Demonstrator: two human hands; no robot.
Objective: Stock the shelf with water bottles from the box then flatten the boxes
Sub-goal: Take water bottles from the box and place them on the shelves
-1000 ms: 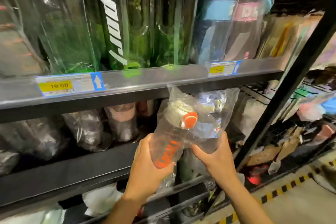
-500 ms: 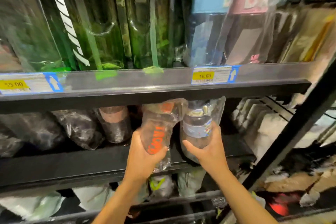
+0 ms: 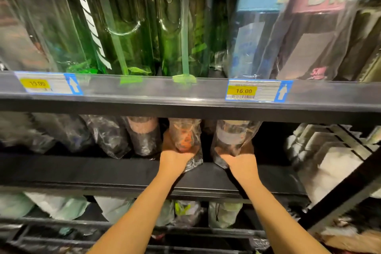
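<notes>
Black metal shelving (image 3: 123, 107), yellow 16.00 price label (image 3: 243, 90), dim light.

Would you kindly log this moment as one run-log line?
left hand: grips orange bottle at middle shelf | right hand: grips grey-label bottle beside it | both bottles in clear bags

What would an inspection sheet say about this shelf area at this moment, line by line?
Surface: dark middle shelf, bare along its front.
Job's things: orange-print bottle and pale-band bottle, both bagged, held upright side by side over the shelf with a gap between them; no box in view.
Clutter: more bagged bottles to the left on the same shelf.
Hands: left hand grips the orange-print bottle low down; right hand grips the pale-band bottle low down.
Cables: nothing seen.
Surroundings: green bottles on the shelf above, a 16.00 price tag, bagged goods on the shelf below, a black post at the right.
</notes>
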